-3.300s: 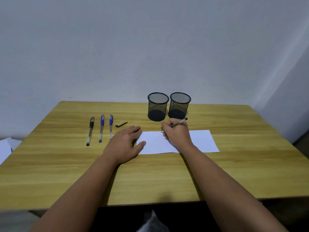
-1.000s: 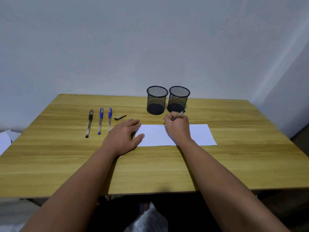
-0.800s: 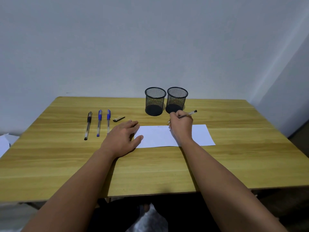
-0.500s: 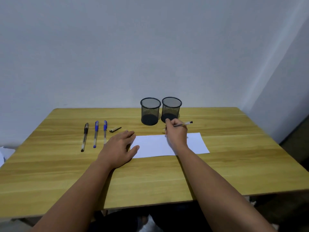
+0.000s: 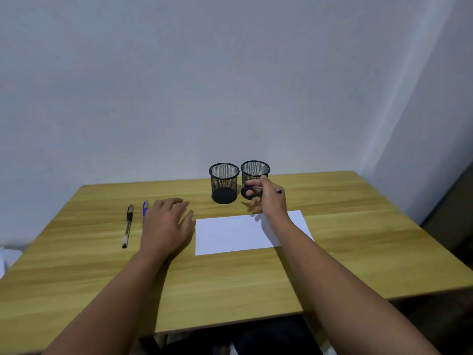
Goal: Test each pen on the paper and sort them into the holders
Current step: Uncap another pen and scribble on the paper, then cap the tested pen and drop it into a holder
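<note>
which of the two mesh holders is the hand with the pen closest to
The right-hand mesh holder: the right hand holding the pen overlaps its front, while the left-hand mesh holder stands clear of it.

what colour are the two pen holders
Black mesh, both holders, seen in the head view.

A wooden table [image 5: 358, 252] stands against the far wall. Two black mesh cylinder holders sit side by side at its far middle, the left holder [image 5: 224, 183] just beside the right holder [image 5: 255, 172]. Nearer lies a white sheet of paper [image 5: 238, 233]. The right hand [image 5: 268, 198], gripping a clear-barrelled pen [image 5: 266, 188], is in front of the right holder, beyond the sheet's far edge. The left hand [image 5: 167, 222] rests left of the paper; further left lie a blue-capped pen [image 5: 145, 208], partly hidden behind that hand, and a black-capped pen [image 5: 128, 225].
</note>
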### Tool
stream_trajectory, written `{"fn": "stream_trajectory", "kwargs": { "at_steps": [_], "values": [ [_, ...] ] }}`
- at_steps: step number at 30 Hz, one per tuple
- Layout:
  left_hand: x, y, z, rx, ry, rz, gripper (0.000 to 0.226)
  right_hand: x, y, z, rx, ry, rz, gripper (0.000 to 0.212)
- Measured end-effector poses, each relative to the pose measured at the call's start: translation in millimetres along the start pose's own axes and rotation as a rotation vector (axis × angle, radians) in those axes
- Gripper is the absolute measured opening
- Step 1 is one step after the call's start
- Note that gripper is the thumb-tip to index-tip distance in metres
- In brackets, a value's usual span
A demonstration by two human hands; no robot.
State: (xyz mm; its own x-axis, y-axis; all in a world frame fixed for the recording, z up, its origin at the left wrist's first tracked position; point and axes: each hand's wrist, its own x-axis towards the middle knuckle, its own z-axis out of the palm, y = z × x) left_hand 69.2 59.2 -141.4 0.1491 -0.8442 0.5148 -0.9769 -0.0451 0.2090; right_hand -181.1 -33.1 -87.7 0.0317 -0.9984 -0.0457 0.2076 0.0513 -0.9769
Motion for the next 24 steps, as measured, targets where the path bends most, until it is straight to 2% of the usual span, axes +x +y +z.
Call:
{"fn": "stream_trajectory", "kwargs": {
  "at_steps": [3, 7, 9, 12, 16, 19, 21, 24],
  "values": [
    [11, -7, -9, 0.169, -0.138, -0.132, 0.041, 3, -3, -2, -0.040, 0.025, -0.066, 0.020],
    [23, -13, -17, 0.295, -0.360, -0.251, 0.039, -1, -9, -6, -0.079, -0.048, -0.074, 0.019],
    [25, -15, -17, 0.301, -0.396, -0.272, 0.038, -4, -9, -8, -0.060, -0.097, -0.038, 0.015],
    [25, -17, -13, 0.306, -0.369, -0.268, 0.032, -3, -6, -13, -0.093, -0.143, -0.001, 0.010],
    [25, -17, -12, 0.269, -0.260, -0.229, 0.023, 0, 3, -18, -0.258, -0.205, -0.002, 0.015],
    [28, -11, -16, 0.060, -0.177, -0.217, 0.018, 2, 10, -17, -0.425, -0.252, -0.088, 0.016],
    [31, -5, -20, -0.038, -0.166, -0.227, 0.018, 3, 16, -14, -0.500, -0.265, -0.146, 0.015],
    [25, 1, -23, 0.035, -0.223, -0.157, 0.023, 3, 25, -10, -0.531, -0.279, -0.173, 0.013]
  ]
}}
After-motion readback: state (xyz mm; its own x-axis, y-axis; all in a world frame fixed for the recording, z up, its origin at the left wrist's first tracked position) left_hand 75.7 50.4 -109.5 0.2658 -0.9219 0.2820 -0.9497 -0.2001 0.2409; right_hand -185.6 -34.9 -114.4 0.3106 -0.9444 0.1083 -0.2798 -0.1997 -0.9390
